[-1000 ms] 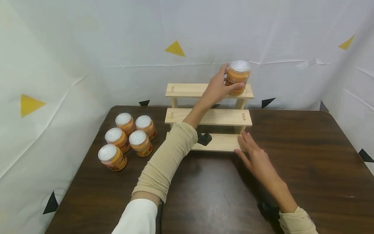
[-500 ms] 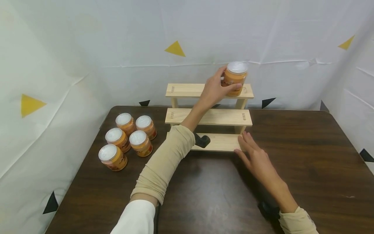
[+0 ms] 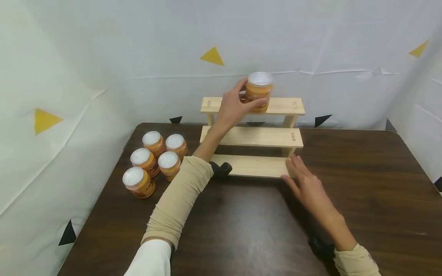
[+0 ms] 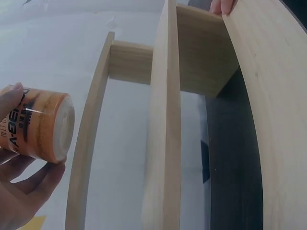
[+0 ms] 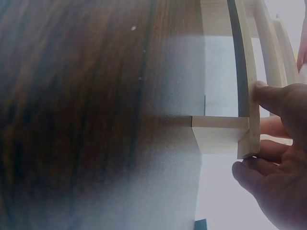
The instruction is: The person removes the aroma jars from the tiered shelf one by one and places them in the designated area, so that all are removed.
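Note:
In the head view my left hand point(image 3: 235, 105) holds an orange jar point(image 3: 258, 92) with a silvery lid, upright over the middle of the top board of a three-step wooden shelf point(image 3: 266, 136). The left wrist view shows a gap between the jar's base point(image 4: 63, 127) and the top board point(image 4: 88, 139). Thumb and fingers lie on opposite sides of the jar. At the shelf's lower right end, my right hand point(image 3: 309, 188) holds the bottom board point(image 5: 252, 96), thumb on its front edge and fingers around the end.
Several matching orange jars point(image 3: 139, 182) stand grouped on the left of the dark wooden table point(image 3: 235, 230). A white cloth backdrop point(image 3: 155, 46) with yellow and black triangles hangs close behind the shelf and along both sides.
My left hand has moved left along the top board with the jar, from the right end toward the middle. The right hand keeps its place on the shelf. The head view has shifted slightly.

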A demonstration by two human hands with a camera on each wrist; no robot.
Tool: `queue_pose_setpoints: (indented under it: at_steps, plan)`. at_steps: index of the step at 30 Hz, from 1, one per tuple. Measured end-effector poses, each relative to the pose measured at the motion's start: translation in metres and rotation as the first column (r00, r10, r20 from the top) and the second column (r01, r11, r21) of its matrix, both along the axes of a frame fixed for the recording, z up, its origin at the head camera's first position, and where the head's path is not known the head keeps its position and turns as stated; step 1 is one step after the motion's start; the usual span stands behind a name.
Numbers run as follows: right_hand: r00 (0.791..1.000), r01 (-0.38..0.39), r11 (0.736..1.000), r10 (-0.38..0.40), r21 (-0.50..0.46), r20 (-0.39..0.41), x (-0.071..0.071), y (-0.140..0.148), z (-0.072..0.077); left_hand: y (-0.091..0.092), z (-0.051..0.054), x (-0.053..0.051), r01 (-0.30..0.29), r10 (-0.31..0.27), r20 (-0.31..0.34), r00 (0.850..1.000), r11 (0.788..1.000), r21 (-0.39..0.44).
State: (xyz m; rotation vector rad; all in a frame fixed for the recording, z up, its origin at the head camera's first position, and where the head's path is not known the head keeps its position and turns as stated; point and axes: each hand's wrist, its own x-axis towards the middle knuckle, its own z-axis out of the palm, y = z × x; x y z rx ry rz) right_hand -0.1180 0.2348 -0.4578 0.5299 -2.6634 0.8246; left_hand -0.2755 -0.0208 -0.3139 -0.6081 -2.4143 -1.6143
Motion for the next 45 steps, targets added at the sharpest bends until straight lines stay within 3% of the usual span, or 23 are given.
queue_pose_setpoints:
  at_steps: [5, 14, 22, 29, 35, 41, 45]
  plan:
    - [1.000, -0.009, 1.000, 0.009, 0.003, 0.025, 0.000, 0.000, 0.005, -0.022, 0.001, 0.006, -0.021, 0.021, -0.002, 1.000, 1.000, 0.012]
    - [0.999, 0.003, 1.000, -0.003, -0.011, 0.043, -0.004, 0.006, -0.003, -0.057, -0.002, 0.019, -0.061, 0.062, -0.024, 0.998, 0.997, 0.041]
    - [0.998, 0.000, 1.000, -0.001, 0.013, 0.067, -0.001, 0.004, 0.005, -0.088, -0.007, 0.038, -0.111, 0.111, -0.016, 0.994, 0.993, 0.027]
    - [0.999, -0.003, 1.000, 0.002, 0.010, 0.051, -0.003, 0.005, 0.005, -0.119, -0.020, 0.063, -0.185, 0.185, -0.016, 0.983, 0.983, -0.012]
    - [1.000, -0.002, 1.000, 0.002, 0.003, 0.031, -0.003, 0.005, 0.005, -0.148, -0.026, 0.085, -0.235, 0.234, -0.053, 0.971, 0.972, -0.023]
    - [1.000, -0.004, 1.000, 0.004, -0.006, 0.020, -0.003, 0.006, 0.004, -0.167, -0.028, 0.107, -0.331, 0.329, -0.037, 0.943, 0.941, -0.072]
    - [1.000, 0.001, 1.000, -0.001, -0.008, 0.004, -0.001, 0.005, 0.005, -0.177, -0.031, 0.123, -0.362, 0.362, -0.020, 0.932, 0.925, -0.113]
